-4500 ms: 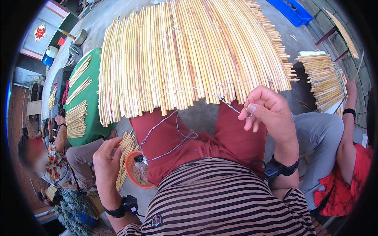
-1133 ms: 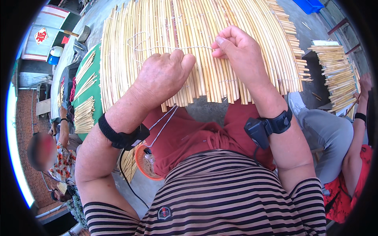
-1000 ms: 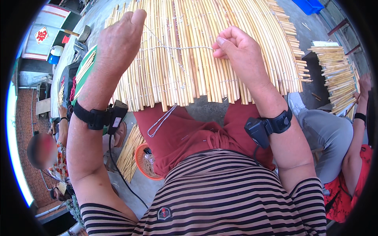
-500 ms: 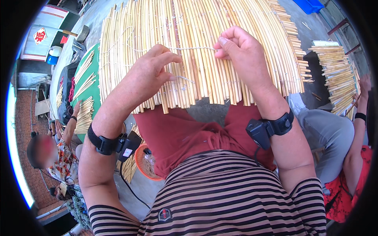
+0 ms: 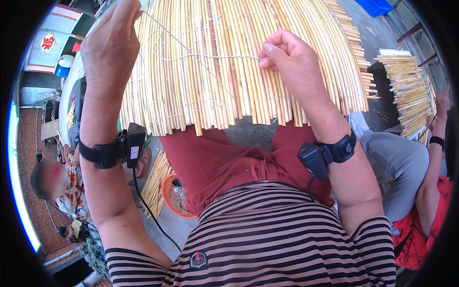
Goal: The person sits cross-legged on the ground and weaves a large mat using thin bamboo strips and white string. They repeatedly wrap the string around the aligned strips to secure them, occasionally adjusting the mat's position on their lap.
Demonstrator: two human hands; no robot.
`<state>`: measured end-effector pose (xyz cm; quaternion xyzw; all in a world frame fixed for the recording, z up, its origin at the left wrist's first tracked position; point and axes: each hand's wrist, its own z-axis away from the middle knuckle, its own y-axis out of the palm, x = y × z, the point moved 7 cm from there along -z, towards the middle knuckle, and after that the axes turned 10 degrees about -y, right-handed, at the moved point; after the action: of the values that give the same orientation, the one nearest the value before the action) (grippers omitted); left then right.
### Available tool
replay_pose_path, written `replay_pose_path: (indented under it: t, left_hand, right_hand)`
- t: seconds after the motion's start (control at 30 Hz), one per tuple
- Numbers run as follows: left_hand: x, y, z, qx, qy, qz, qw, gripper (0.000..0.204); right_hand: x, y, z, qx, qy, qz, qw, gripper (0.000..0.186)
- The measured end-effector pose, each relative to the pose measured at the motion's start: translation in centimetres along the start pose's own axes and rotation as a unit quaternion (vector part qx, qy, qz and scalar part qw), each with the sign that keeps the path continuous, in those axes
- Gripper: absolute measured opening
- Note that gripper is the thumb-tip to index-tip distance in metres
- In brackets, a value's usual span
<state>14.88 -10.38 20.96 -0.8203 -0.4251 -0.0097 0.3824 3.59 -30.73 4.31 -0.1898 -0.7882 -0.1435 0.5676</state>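
Observation:
A mat of pale reed stalks (image 5: 244,81), tied across with rows of white string, lies in front of me, its near edge over my knees. Raised at the upper left, my left hand (image 5: 112,45) is closed on a thin string (image 5: 184,47) that slants taut down to the mat's lower middle. Over the right half of the mat my right hand (image 5: 294,55) pinches a twisted white string (image 5: 220,57) between thumb and forefinger. That string runs leftward across the stalks and curls into a loose loop.
An orange basket (image 5: 173,193) stands by my left leg beside loose stalks (image 5: 158,179) on the floor. At right, a co-worker's hand (image 5: 442,103) is by a smaller reed mat (image 5: 409,91). Another person (image 5: 50,179) sits at left. A blue bin (image 5: 375,6) is at top right.
My left hand has swung up and left from the mat's near middle, drawing its string out straight. My right hand has stayed nearly in place, still pinching its string.

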Motion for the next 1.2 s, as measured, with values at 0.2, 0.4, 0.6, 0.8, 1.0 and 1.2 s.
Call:
replay_pose_path:
  t: [0.2, 0.4, 0.6, 0.8, 1.0, 1.2]
  left_hand:
    - [5.6, 4.1, 0.5, 0.175, -0.200, 0.064, 0.962, 0.018]
    - [-8.4, -0.7, 6.6, 0.247, -0.009, 0.111, 0.963, 0.062]
    - [-14.5, -1.8, 14.6, 0.218, -0.054, 0.222, 0.949, 0.049]
    - [-16.1, -1.3, 18.4, 0.340, -0.066, 0.508, 0.789, 0.031]
    - [-17.9, 5.6, 22.5, 0.258, -0.464, 0.847, 0.009, 0.067]
    - [-17.0, 6.0, 19.7, 0.062, -0.496, 0.866, -0.002, 0.057]
  right_hand:
    - [-0.1, 0.2, 0.1, 0.005, 0.004, -0.036, 0.999, 0.012]
    - [0.8, -0.4, 0.4, -0.001, -0.015, -0.001, 1.000, 0.018]
    - [7.1, 1.5, 1.8, -0.017, -0.288, 0.399, 0.870, 0.022]
    - [6.2, 7.4, 2.9, 0.160, -0.200, 0.405, 0.878, 0.020]
    - [3.5, 9.4, 3.7, 0.167, -0.196, 0.389, 0.885, 0.015]
    - [3.7, 8.9, 2.9, 0.195, -0.093, 0.323, 0.921, 0.010]
